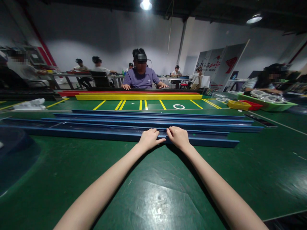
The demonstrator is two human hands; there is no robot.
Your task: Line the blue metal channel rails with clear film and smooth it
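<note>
Several long blue channel strips (100, 126) lie side by side across the green table (153, 191). Both my arms reach forward to the nearest blue strip (211, 141). My left hand (150, 139) rests on its near edge, fingers curled over it and thumb pointing right. My right hand (177, 137) sits right beside it, fingers curled over the same strip. The two hands almost touch at the middle of the strip.
Yellow and red strips (139, 95) lie at the table's far side, where a person in a purple shirt (141, 78) sits. A white ring (178, 106) lies on the table. Green, yellow and red trays (266, 103) stand far right. White cloth (31, 103) lies far left. Other people sit behind.
</note>
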